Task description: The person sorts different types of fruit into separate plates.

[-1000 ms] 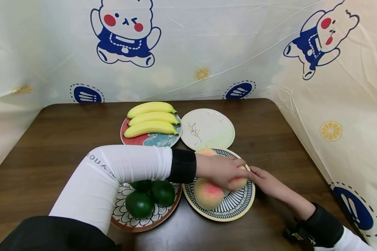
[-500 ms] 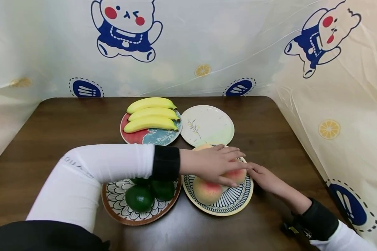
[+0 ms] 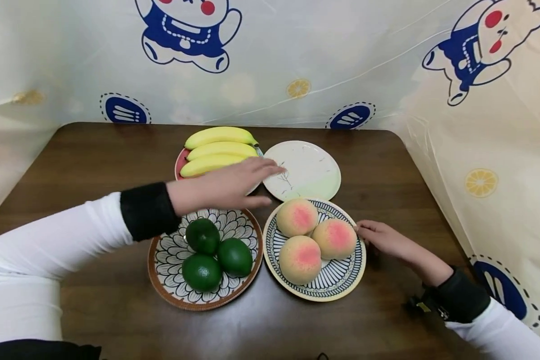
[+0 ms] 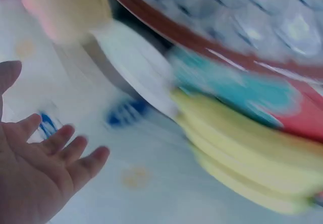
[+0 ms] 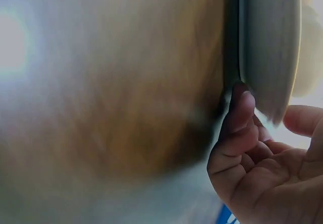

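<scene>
My left hand hovers with fingers extended over the near side of the banana plate, holding nothing; the left wrist view shows its palm and spread fingers. Three bananas lie side by side beneath and beyond it. At the right, my right hand pinches the rim of a blue-patterned plate. In the right wrist view, its thumb is on one side of that rim and its curled fingers on the other. Three peaches sit on this plate.
Left of the peaches, a brown-rimmed plate carries three dark green, avocado-like fruits. A pale plate with a twig print stands behind the peaches. A printed sheet hangs beyond the table's far edge.
My left hand has left the peaches and swung left and away toward the bananas, uncovering the peaches and green fruits. The right hand stays at the plate's rim. The head view has tilted slightly.
</scene>
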A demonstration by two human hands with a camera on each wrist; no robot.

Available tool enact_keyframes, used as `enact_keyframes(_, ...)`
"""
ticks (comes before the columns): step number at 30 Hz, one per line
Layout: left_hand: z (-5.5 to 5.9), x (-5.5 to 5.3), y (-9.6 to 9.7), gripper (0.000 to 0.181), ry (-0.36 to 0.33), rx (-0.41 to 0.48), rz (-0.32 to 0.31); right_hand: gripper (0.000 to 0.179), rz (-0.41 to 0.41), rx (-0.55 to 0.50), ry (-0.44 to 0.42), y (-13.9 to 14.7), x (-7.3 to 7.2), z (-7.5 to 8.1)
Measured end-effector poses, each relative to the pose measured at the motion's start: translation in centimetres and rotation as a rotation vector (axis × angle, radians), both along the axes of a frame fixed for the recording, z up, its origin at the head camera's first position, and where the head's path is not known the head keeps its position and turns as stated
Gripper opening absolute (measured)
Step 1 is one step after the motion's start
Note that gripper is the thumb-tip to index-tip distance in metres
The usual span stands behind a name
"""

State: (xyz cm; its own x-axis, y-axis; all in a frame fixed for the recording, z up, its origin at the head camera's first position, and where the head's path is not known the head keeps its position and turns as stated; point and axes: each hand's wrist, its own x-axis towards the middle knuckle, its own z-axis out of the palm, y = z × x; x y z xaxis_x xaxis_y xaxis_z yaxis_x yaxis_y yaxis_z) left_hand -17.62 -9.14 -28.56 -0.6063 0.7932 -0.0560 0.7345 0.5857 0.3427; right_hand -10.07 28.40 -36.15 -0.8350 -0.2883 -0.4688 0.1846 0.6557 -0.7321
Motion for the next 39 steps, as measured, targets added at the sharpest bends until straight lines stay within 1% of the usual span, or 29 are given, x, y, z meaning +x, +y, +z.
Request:
enact_keyframes(3, 0.1, -2.8, -2.3, 0.069, -0.048, -0.018, 0.13, 0.045, -0.018, 0.006, 0.016, 0.5, -2.0, 0.5)
enact_keyframes(4, 0.0, -3.8, -3.0, 0.069, -0.061, -0.031, 0.171, 0.048, -0.032, 0.008, 0.017, 0.6, -2.9, 0.6)
enact_keyframes(6, -0.6, -5.5, -4.4, 0.067, -0.082, -0.059, 0.232, 0.051, -0.057, 0.015, 0.022, 0.6, -4.7, 0.5)
enact_keyframes(8, -1.5, -6.7, -5.7, 0.066, -0.098, -0.091, 0.282, 0.051, -0.083, 0.018, 0.012, 0.5, -6.5, 0.1)
enact_keyframes(11, -2.6, -7.8, -7.1, 0.065, -0.102, -0.137, 0.329, 0.049, -0.118, 0.017, 0.001, 0.0, -8.9, -0.5)
enact_keyframes(14, -3.6, -8.2, -7.9, 0.063, -0.096, -0.158, 0.355, 0.045, -0.128, 0.003, 0.0, -0.6, -10.8, -1.0)
enact_keyframes(18, -4.3, -8.2, -8.1, 0.061, -0.099, -0.147, 0.358, 0.04, -0.117, 0.017, -0.013, -1.2, -12.7, -1.1)
enact_keyframes(21, -4.3, -8.2, -7.8, 0.061, -0.096, -0.13, 0.344, 0.032, -0.123, 0.025, -0.039, -1.4, -13.7, -0.9)
enact_keyframes(24, -3.8, -8.4, -7.5, 0.06, -0.078, -0.126, 0.33, 0.028, -0.137, 0.017, -0.042, -1.4, -14.4, -0.6)
enact_keyframes(29, -3.8, -8.4, -6.9, 0.057, -0.073, -0.147, 0.302, 0.026, -0.147, 0.029, -0.017, -1.6, -14.6, -0.8)
enact_keyframes(33, -4.3, -8.5, -6.6, 0.057, -0.074, -0.165, 0.285, 0.026, -0.153, 0.04, -0.005, -1.7, -14.4, -1.0)
enact_keyframes(39, -5.1, -8.3, -6.3, 0.054, -0.076, -0.165, 0.289, 0.026, -0.169, 0.045, -0.005, -1.7, -14.2, -1.0)
